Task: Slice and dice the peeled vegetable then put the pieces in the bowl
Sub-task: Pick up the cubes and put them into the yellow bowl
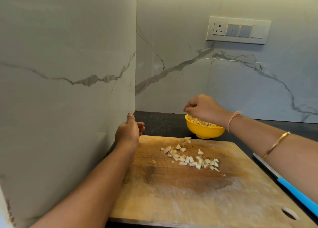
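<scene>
Fingers [189, 107] of our right hand [204, 109] were bunched, tips down, above the yellow bowl [204, 131], and we could not tell whether they pinched anything; our left hand [129, 132] rested loosely curled and empty at the far corner of the cutting board [180, 193]. We judged it best to release low over the rim, then sweep up the pieces [191, 159] scattered mid-board.

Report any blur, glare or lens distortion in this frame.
Head view: the wide-angle lens tilts the switch plate; the near end of the cutting board and the knife look soft; the diced pieces are crisp; light is even, with faint sheen on the wall tiles.
</scene>
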A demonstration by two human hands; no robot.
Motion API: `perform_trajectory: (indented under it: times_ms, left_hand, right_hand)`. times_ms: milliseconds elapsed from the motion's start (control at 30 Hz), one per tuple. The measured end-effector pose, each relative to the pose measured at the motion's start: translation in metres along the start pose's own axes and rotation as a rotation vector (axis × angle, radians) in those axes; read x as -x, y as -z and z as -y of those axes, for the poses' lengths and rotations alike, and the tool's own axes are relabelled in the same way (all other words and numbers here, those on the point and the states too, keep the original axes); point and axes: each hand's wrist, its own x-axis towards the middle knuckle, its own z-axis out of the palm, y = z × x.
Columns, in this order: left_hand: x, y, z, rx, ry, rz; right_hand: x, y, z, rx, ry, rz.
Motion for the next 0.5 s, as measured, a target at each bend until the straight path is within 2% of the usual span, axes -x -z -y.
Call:
perform_trajectory:
  times_ms: [67,167,300,500]
  left_hand:
    - [0.0,0.0,0.0,0.002,-0.001,0.001]
    - [0.0,0.0,-0.001,0.007,-0.002,-0.001]
    - [0.0,0.0,-0.001,0.012,0.0,0.003]
    - [0.0,-0.001,-0.001,0.005,-0.011,0.005]
  right_hand:
    - [0.013,-0.009,0.014,0.054,0.039,0.154]
    - [0.026,-0.025,0.019,0.162,0.004,0.345]
    - [0.034,-0.037,0.014,0.192,-0.08,0.434]
    - [0.048,-0.028,0.017,0.134,-0.013,0.463]
